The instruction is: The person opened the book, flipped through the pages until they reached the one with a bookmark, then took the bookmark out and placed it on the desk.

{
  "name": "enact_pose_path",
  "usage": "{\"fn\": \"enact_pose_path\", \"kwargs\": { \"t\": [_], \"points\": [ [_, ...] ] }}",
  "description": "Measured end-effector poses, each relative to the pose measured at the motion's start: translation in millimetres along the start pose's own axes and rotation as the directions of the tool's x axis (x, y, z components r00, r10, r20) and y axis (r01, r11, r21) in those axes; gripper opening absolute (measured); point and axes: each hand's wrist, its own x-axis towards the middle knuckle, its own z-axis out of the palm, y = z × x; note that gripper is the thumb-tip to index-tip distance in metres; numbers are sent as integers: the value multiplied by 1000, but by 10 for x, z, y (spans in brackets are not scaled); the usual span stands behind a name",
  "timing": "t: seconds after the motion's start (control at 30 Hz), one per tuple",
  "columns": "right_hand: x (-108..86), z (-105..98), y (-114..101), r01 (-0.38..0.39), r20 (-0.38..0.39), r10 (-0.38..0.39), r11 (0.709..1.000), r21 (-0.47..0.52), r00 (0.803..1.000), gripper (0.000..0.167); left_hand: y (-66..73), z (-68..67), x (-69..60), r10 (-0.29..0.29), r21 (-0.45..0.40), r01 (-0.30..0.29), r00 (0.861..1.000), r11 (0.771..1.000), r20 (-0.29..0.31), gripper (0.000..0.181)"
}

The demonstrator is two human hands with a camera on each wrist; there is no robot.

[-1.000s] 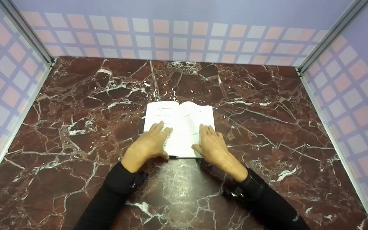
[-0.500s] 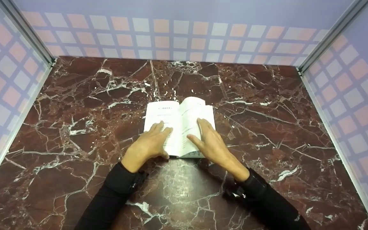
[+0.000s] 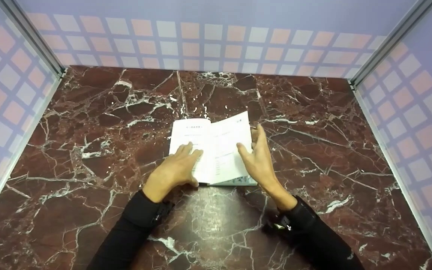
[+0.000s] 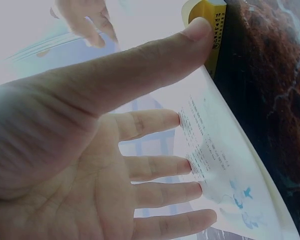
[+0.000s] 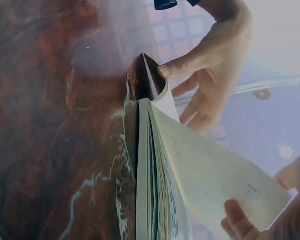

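- Paperback: likely light, floppy.
- Raised page, paperback's right: likely tearable; outer edge best, my right hand pinching.
- My left hand, paperback's left: fingers straight.

The book is paged in white, printed w/ dk text; its lower leaf is tinted pale green & patterned in blue. A yellow patch is lettered in blk. The counter is coloured dk red-brown — veined w/ white. Lilac walls are patterned w/ pink & white sqs; sleeves are blk.
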Motion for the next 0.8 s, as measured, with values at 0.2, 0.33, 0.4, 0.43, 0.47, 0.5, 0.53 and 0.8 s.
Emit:
{"fn": "enact_pose_path", "kwargs": {
  "t": [0.2,0.33,0.4,0.43,0.47,0.5,0.53,0.8],
  "points": [
    [31,-48,-25,-206,25,206,952,226,978,66,-5,9,21,-3,-7,3,1000,1000,10,101],
    [53,-33,-6,-298,122,272,865,404,954,48,0,5,20,-9,-10,9,1000,1000,17,102],
    [65,-16,8,-339,172,292,809,480,941,45,0,4,17,-11,-11,11,1000,1000,18,102],
    [71,-6,13,-359,199,299,778,515,933,45,0,5,15,-10,-12,10,1000,1000,16,102],
    [76,1,22,-377,219,307,758,532,926,44,1,6,13,-9,-12,9,1000,1000,14,102],
    [79,7,30,-390,236,311,745,542,921,44,0,7,11,-7,-11,7,1000,1000,11,102],
    [82,13,40,-402,252,313,735,547,916,43,1,6,8,-7,-13,7,1000,1000,11,102],
    [62,79,105,-417,359,263,779,468,896,42,9,2,-5,-15,-27,16,1000,1000,18,103]
  ]
}}
